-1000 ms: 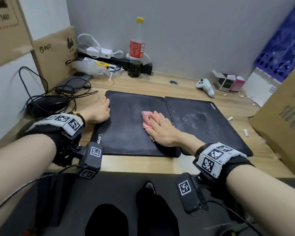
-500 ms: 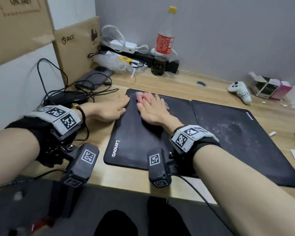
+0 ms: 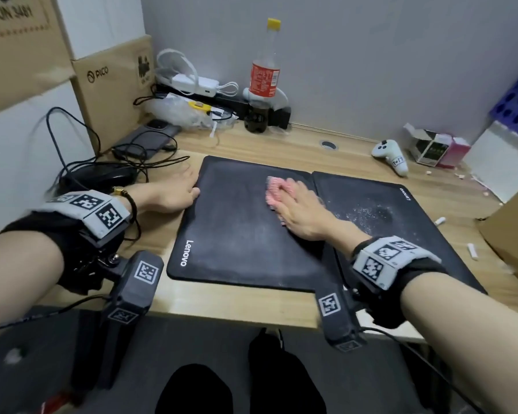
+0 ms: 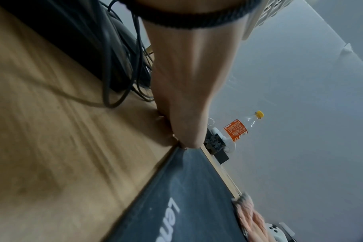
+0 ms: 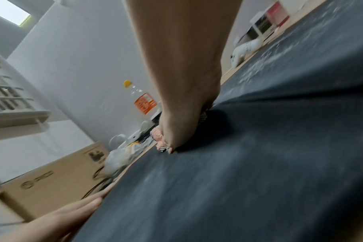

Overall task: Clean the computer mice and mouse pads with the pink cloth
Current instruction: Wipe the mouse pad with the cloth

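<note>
Two black mouse pads lie side by side on the wooden desk. On the left pad (image 3: 240,231), near its far right corner, my right hand (image 3: 296,201) presses the pink cloth (image 3: 274,192) flat with straight fingers; the cloth (image 5: 158,137) bulges out under the fingertips. My left hand (image 3: 174,192) lies flat on the desk against the left edge of that pad (image 4: 186,204). The right pad (image 3: 395,231) carries a patch of white dust. A black mouse (image 3: 102,177) sits among cables behind my left wrist.
A cola bottle (image 3: 262,79), chargers and a power strip stand at the back wall. A white game controller (image 3: 391,155) and a small open box (image 3: 434,147) lie at the back right. Cardboard boxes (image 3: 111,85) flank the left; another box (image 3: 512,234) crowds the right edge.
My right hand has swept the cloth from the pad's far left corner across to its far right side. The left hand has stayed at the pad's left edge.
</note>
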Available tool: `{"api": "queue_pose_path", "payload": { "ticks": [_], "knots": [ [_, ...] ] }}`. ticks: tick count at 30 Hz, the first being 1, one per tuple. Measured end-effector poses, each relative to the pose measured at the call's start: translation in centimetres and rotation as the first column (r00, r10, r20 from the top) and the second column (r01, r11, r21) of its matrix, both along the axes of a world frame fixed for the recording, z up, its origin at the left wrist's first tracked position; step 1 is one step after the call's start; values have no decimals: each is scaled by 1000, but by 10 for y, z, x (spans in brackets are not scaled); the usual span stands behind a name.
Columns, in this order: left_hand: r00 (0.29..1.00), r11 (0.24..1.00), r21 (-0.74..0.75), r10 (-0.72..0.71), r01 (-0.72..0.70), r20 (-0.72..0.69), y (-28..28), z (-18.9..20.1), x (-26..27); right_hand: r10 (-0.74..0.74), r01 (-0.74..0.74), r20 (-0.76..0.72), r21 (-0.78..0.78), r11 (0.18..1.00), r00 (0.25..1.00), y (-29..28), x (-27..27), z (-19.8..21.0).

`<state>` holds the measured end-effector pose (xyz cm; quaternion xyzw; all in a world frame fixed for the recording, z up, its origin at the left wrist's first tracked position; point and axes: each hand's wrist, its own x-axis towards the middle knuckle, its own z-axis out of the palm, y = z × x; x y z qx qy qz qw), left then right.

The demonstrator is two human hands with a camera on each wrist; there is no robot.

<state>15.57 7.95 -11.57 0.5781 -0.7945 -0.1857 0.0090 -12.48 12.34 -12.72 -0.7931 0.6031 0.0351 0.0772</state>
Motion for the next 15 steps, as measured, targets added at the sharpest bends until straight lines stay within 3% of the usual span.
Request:
{"api": "queue_pose_path", "payload": {
  "ticks": [3, 7, 11, 15],
  "knots": [
    [999, 1000, -1, -32, 32, -9, -3, 3, 4, -151, 151, 4, 20, 988, 989, -16, -17, -1],
    [999, 999, -14, -38, 38, 8, 0, 3, 2, -218, 217, -38, -34, 976, 975, -49, 0, 1],
    [999, 1000, -10, -4, 5, 41, -4, 2, 3, -196, 196, -86, -7, 981, 977, -86, 40, 0],
    [998, 1000, 22, 8, -9, 63, 0, 7, 1, -83, 84, -33, 22, 996, 996, -94, 91, 4]
  ]
}}
